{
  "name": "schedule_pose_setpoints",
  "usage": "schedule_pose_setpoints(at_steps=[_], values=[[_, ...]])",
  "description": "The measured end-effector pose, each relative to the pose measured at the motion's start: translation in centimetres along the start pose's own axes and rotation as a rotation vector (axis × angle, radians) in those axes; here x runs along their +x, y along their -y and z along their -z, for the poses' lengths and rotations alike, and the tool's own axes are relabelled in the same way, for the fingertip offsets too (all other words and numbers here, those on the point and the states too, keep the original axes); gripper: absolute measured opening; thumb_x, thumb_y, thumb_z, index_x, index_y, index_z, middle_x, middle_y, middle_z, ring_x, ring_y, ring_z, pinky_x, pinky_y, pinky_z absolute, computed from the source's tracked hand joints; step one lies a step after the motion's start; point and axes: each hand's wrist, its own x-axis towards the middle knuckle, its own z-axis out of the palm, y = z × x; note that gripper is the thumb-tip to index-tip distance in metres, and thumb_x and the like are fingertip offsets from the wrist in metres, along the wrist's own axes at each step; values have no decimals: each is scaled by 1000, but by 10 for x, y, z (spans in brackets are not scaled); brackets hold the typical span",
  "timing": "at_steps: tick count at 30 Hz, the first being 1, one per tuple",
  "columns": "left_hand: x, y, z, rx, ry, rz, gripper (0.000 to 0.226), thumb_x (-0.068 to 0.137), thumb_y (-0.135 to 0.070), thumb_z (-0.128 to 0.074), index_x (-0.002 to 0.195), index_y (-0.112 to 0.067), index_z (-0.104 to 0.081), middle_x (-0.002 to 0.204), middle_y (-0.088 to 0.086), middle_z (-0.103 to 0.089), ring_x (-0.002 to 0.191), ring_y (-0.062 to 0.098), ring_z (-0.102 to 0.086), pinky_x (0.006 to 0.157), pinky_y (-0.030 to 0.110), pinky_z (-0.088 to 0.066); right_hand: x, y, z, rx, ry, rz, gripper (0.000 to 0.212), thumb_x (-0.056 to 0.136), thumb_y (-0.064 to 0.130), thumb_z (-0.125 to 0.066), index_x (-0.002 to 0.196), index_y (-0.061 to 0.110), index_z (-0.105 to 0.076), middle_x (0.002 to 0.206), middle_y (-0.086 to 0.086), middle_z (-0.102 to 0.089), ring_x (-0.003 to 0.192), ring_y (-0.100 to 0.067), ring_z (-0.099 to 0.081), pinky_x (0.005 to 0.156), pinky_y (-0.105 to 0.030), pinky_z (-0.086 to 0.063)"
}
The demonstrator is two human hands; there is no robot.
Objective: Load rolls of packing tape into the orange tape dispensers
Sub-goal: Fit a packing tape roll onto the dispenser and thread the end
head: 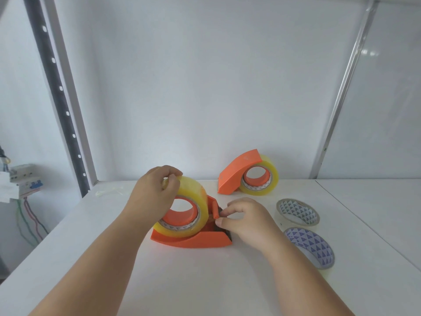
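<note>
Workshop-like bench space, white table (95, 236), perforated metal upright (59, 92), circuit breakers (27, 181) with loose wires (29, 224)

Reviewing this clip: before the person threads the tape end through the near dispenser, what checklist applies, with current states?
1. Roll seated on near dispenser hub: ok.
2. Left hand steadying roll from above: ok.
3. Right hand at roller by the blade end: ok.
4. Tape end gripped by right fingers: cannot tell.
5. Far dispenser already loaded: ok.
6. Two spare rolls clear of the work: ok.
</note>
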Motion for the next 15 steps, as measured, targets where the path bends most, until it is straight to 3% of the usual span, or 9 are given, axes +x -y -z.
schedule_pose_setpoints(at_steps=[2,4,5,7,9,12,15], values=[[1,-3,1,27,27,-25,30,93,-14,-39,100,-25,-66,67,-18,-49,54,-1,-48,51,12,-31,1,0,3,8,21,15,5,78,27,-75,75,28,-70,99,16,-57,98,-4,-53,72,-8,-32],[2,-7,3,59,71,-42,30,94,-16,-39,102,-26,-66,62,-17,-50,46,-1,-49,46,10,-31,4,-2,2,-8,18,43,16,80,24,-72,69,32,-66,99,14,-59,100,-6,-55,76,-15,-35],[2,-9,3,79,93,-59,29,95,-20,-39,104,-26,-66,68,-16,-55,50,-1,-52,49,10,-33,5,-2,2,-29,16,54,17,81,23,-71,68,32,-64,100,12,-61,100,-7,-55,78,-18,-36],[2,-11,4,129,146,-88,27,96,-35,-42,108,-26,-64,92,-14,-64,77,2,-59,67,17,-42,6,-3,1,-63,32,68,17,85,22,-66,70,30,-63,102,12,-63,99,-7,-57,75,-17,-38],[3,-10,4,225,230,-101,41,88,-56,-47,117,-29,-59,110,-14,-59,100,10,-57,83,26,-44,8,-3,0,-76,48,91,17,88,21,-61,72,27,-61,104,12,-65,97,-8,-58,73,-11,-37],[4,-6,7,295,304,-125,57,74,-70,-54,120,-37,-55,111,-16,-56,101,10,-55,86,28,-45,10,-1,-1,-94,47,117,19,90,20,-56,72,27,-58,106,10,-65,94,-7,-58,70,-10,-37],[7,-3,13,229,338,-105,47,72,-67,-60,110,-41,-56,101,-14,-61,92,8,-57,80,27,-46,14,1,1,-106,44,110,20,93,20,-52,74,27,-54,109,5,-63,98,-11,-56,73,-18,-40]])
